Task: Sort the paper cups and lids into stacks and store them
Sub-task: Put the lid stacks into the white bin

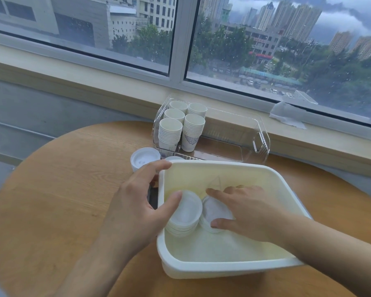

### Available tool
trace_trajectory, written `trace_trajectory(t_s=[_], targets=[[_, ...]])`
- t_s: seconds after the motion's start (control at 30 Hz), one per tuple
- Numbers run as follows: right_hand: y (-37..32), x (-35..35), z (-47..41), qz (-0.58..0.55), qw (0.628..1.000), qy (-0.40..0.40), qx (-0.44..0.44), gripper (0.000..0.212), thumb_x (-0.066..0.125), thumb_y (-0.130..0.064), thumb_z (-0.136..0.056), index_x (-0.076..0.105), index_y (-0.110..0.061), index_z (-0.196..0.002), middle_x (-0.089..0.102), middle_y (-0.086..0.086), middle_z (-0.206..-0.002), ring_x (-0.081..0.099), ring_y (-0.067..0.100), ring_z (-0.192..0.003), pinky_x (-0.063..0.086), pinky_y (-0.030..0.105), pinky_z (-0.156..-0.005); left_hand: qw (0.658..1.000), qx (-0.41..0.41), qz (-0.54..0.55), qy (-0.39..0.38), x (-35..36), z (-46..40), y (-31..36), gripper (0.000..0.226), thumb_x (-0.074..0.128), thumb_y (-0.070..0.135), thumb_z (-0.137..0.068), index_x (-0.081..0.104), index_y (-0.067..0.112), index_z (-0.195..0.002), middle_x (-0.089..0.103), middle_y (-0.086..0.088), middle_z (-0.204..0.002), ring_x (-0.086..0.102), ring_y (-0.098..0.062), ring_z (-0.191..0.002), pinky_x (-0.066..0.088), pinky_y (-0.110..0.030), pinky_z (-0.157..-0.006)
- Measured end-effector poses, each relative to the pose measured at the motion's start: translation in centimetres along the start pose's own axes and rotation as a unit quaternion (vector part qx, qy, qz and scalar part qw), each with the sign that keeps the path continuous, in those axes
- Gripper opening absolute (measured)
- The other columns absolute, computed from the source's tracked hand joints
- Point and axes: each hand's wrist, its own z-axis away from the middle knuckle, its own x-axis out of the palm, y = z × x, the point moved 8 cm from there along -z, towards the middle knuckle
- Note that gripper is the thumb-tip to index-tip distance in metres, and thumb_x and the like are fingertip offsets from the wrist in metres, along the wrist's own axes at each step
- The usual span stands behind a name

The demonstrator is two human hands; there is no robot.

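Lids (185, 213) sit stacked in the white tub (223, 269); your left hand (135, 202) grips that stack, your right hand (244, 213) rests spread on another lid (214, 209). Cups' (180, 127) print is unreadable.

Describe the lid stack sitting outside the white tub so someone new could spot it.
Start at the round wooden table, then find the clear bin of paper cup stacks by the window. The lid stack sits on the table just left of that bin's near corner, the only lids outside the white tub.
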Motion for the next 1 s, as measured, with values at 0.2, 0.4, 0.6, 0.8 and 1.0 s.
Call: trace_trajectory(t_s=[0.2, 0.4, 0.6, 0.8, 1.0], targets=[[-1.0, -1.4, 0.4, -0.039, 0.996, 0.063, -0.054, 0.063, 0.044, -0.067, -0.102, 0.024, -0.05, -0.16, 0.049, -0.02, -0.151, 0.057, 0.02, -0.126, 0.042, 0.035, -0.097, 1.0, -0.008, -0.008, 0.0, 0.1, -0.1, 0.0, 0.052, 0.078, 0.05, -0.081, 0.063, 0.044, -0.131, 0.064, 0.036, -0.116, 0.064, 0.007, -0.109, 0.045, -0.002, -0.086], [-1.5, 0.2, -0.1, -0.044, 0.994, -0.005, -0.096, 0.058, 0.045, -0.055, -0.107, 0.021, -0.054, -0.16, 0.035, -0.015, -0.165, 0.054, 0.028, -0.134, 0.041, 0.04, -0.103, 1.0, -0.013, -0.007, -0.003, 0.1, 0.0, 0.0, 0.052, 0.079, 0.041, -0.082, 0.062, 0.044, -0.132, 0.065, 0.035, -0.118, 0.063, 0.008, -0.111, 0.044, -0.001, -0.086], [-1.7, 0.4, -0.1, -0.034, 0.993, -0.008, -0.112, 0.059, 0.044, -0.054, -0.108, 0.017, -0.055, -0.161, 0.032, -0.011, -0.167, 0.052, 0.029, -0.135, 0.041, 0.041, -0.104, 1.0, -0.014, -0.013, 0.003, 0.2, 0.0, 0.0, 0.052, 0.078, 0.042, -0.082, 0.062, 0.043, -0.131, 0.063, 0.036, -0.121, 0.062, 0.008, -0.112, 0.043, -0.001, -0.086], [-1.0, -1.7, 1.1, -0.074, 0.989, 0.069, -0.107, 0.055, 0.045, -0.057, -0.106, 0.024, -0.058, -0.157, 0.037, -0.02, -0.16, 0.053, 0.019, -0.134, 0.04, 0.038, -0.105, 1.0, -0.01, -0.013, 0.009, 0.9, -0.1, 0.5, 0.048, 0.076, 0.05, -0.085, 0.062, 0.044, -0.13, 0.064, 0.034, -0.123, 0.062, 0.008, -0.113, 0.045, -0.006, -0.088], [1.2, -6.4, 2.9, -0.181, 0.947, 0.245, -0.104, 0.038, 0.052, -0.054, -0.101, 0.059, -0.048, -0.138, 0.059, -0.029, -0.128, 0.062, -0.002, -0.106, 0.052, 0.027, -0.091, 1.0, 0.012, -0.013, -0.007, 3.4, -0.6, 1.9, 0.049, 0.071, 0.054, -0.085, 0.061, 0.042, -0.131, 0.065, 0.033, -0.122, 0.063, 0.008, -0.111, 0.05, -0.012, -0.091]])
